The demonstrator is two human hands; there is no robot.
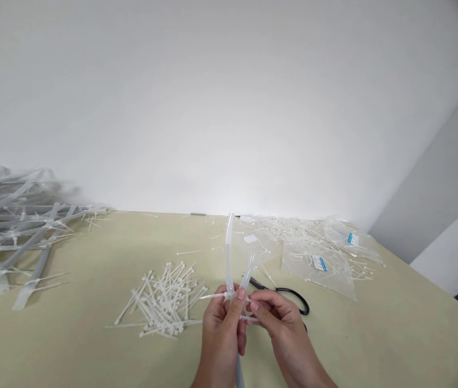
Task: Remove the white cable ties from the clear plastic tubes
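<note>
My left hand (224,318) is closed around a clear ribbed plastic tube (229,258), whose two upper ends stick up above the fingers in a V shape. A greyish length of it hangs below the hand. One white cable tie (213,296) juts out leftward from the tube at my left fingers. My right hand (279,318) pinches a cable tie at the tube's right side, thumb against fingers. Just behind the right hand lie black-handled scissors (293,293), partly hidden by it. A loose pile of white cable ties (168,302) lies left of my hands.
Many grey-clear tubes with cable ties on them (35,242) are heaped at the table's left. Clear plastic bags (321,267) with blue-and-white labels and cable ties lie at the back right. A white wall (213,108) rises behind the yellowish table (394,328).
</note>
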